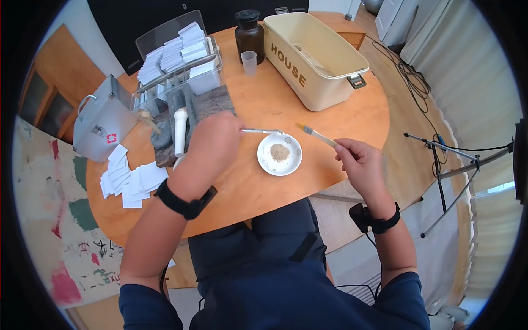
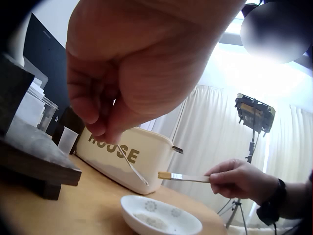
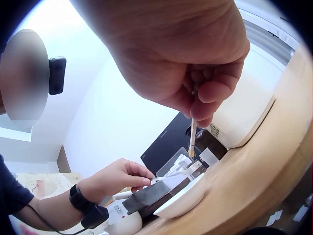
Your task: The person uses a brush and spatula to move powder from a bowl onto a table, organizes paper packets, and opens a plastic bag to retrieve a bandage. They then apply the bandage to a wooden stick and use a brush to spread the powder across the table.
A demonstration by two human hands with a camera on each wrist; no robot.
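In the head view the left hand (image 1: pixel 214 144) hides its own fingertips and the left end of the slim metal tool (image 1: pixel 261 131). The handle end of the brush (image 1: pixel 320 135) disappears inside the right hand (image 1: pixel 360 160). The left wrist view's lower edge cuts off part of the dish (image 2: pixel 164 210). What lies inside the cream bin (image 1: pixel 313 94) is indistinct, as are the dark jar (image 1: pixel 250 41)'s contents. The person's head (image 3: pixel 24 76) is blurred.

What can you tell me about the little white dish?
The small dish is round, white and shallow, with grey flower patterns inside; it looks like ceramic. It sits upright on the wooden table, holding a small pile of beige powder. A thin tool hangs just above its rim without touching.
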